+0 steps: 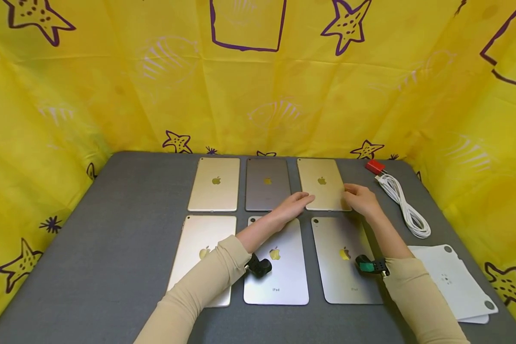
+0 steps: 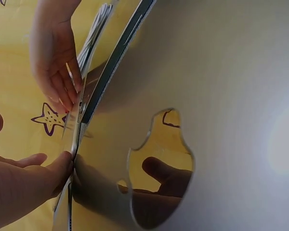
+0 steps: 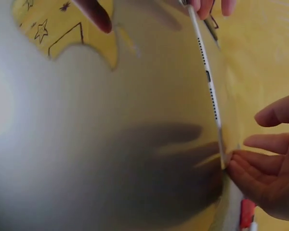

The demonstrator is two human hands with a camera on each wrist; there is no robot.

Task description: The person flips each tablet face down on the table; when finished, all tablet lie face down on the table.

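A gold tablet (image 1: 321, 172) lies back up, logo showing, at the right end of the back row. My left hand (image 1: 293, 206) touches its near left corner with extended fingers. On the opposite side, my right hand (image 1: 362, 198) has its fingertips against the near part of the right edge. The right wrist view shows the right hand (image 3: 274, 178) with loosely bent fingers touching the tablet's edge by the corner. Left of that tablet lies a dark grey tablet (image 1: 262, 193), and beyond it another gold tablet (image 1: 215, 195).
In the front row lie a gold tablet (image 1: 206, 231), a silver iPad (image 1: 277, 282) and a greyer iPad (image 1: 337, 284), all back up. A red charger plug (image 1: 375, 166) and a coiled white cable (image 1: 406, 206) lie at the right, above stacked white sheets (image 1: 456, 282). Yellow curtain (image 1: 258, 86) surrounds the table.
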